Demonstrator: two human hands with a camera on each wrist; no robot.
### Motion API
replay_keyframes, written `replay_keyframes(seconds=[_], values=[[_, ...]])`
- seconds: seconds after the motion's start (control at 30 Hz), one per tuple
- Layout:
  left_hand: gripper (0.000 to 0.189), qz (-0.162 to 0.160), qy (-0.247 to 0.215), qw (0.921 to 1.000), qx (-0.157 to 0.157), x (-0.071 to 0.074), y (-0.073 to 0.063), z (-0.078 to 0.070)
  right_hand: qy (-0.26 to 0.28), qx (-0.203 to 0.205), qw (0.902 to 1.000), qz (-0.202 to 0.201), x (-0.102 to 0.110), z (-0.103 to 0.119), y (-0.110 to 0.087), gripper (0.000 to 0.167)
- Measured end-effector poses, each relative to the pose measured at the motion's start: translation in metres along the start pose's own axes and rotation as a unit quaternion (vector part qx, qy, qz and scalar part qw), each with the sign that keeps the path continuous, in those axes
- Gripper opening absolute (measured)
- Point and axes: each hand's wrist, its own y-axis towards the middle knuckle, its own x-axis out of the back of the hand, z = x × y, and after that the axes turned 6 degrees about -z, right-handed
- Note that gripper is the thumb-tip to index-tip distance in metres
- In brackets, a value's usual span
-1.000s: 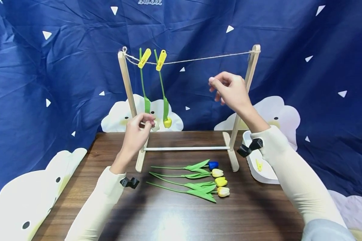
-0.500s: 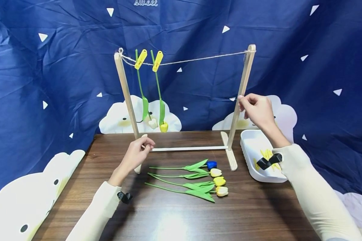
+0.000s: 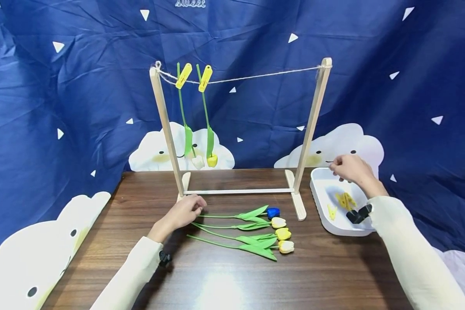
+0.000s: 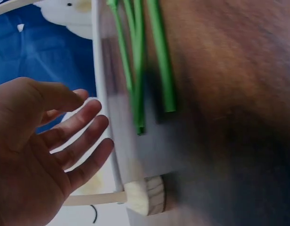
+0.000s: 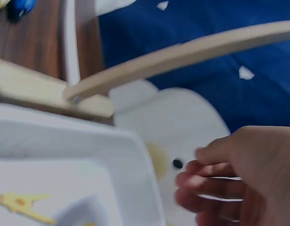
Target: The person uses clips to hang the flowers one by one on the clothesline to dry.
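My left hand point(image 3: 184, 211) hovers by the stem ends of the tulips on the table, fingers loosely bent and nothing in them. In the left wrist view green stems point(image 4: 140, 89) lie just beyond its fingertips. The lying flowers are a blue tulip point(image 3: 273, 212), a yellow tulip point(image 3: 283, 234) and two pale ones point(image 3: 286, 246). Above the far part of a white tray point(image 3: 320, 219), my right hand point(image 3: 351, 168) is empty with relaxed fingers. Yellow clothespins point(image 3: 345, 200) lie inside the tray. Two yellow clothespins point(image 3: 205, 79) hold a white tulip point(image 3: 197, 162) and a yellow tulip point(image 3: 212, 160) upside down on a string.
A wooden rack point(image 3: 314, 125) carries the string point(image 3: 263, 75) between two posts, with a white bar point(image 3: 238, 191) low across it. Behind the brown table point(image 3: 232, 280) hangs a blue curtain point(image 3: 255, 38) with white triangles and clouds.
My right hand has come down and to the right, from beside the string to above the tray. My left hand has dropped from the hanging flowers to the stems on the table.
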Motion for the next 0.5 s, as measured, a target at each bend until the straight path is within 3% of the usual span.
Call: replay_keyframes(seconds=[0.27, 0.5], values=[[0.011, 0.039, 0.061, 0.9974, -0.001, -0.012, -0.003, -0.001, -0.014, -0.020, 0.9863, 0.163, -0.026, -0.023, -0.002, 0.035], [0.011, 0.042, 0.087, 0.9953, 0.004, -0.017, -0.005, -0.001, -0.051, -0.033, 0.9733, 0.221, -0.042, -0.029, -0.006, 0.039]])
